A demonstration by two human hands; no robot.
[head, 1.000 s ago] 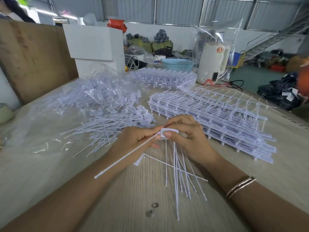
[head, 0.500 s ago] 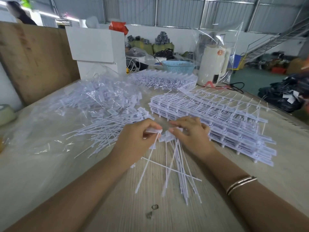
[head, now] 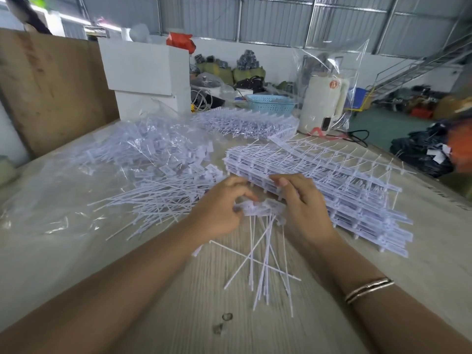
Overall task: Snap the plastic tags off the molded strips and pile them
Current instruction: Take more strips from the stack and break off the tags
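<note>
A small bunch of white plastic tags fans out on the wooden table, heads up between my hands and long tails toward me. My left hand curls its fingers around the tag heads on the left. My right hand holds the same bunch from the right, its fingers bent over the heads. Just behind my hands lies a stack of molded strips with tags still attached. A loose pile of snapped-off tags spreads out to the left.
Clear plastic sheeting covers the table's left side with more tags on it. More strips lie farther back, near a blue basket, a white kettle in a clear bag and a white box. A plywood board stands at left.
The single tag my left hand pulled away has joined the bunch. Both hands have moved forward toward the strip stack and closed around the tag heads.
</note>
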